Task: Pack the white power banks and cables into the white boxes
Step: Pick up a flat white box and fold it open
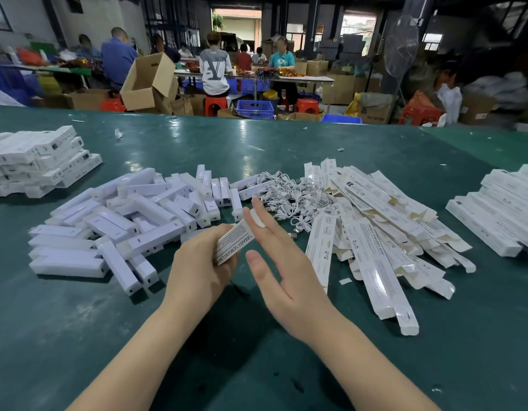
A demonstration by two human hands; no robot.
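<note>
White box [233, 243] sat gripped in the left hand [197, 269]; its contents were hidden. Right hand [286, 277] fingers [258, 225] were spread, touching its end.

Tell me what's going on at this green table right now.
A person is packing at a green table. Their left hand grips a printed white box, while the right hand is open, its fingers straight against the box's far end. A heap of white power banks lies to the left, a tangle of white cables in the middle, and flat unfilled boxes to the right. Stacked boxes sit at the far left edge.
</note>
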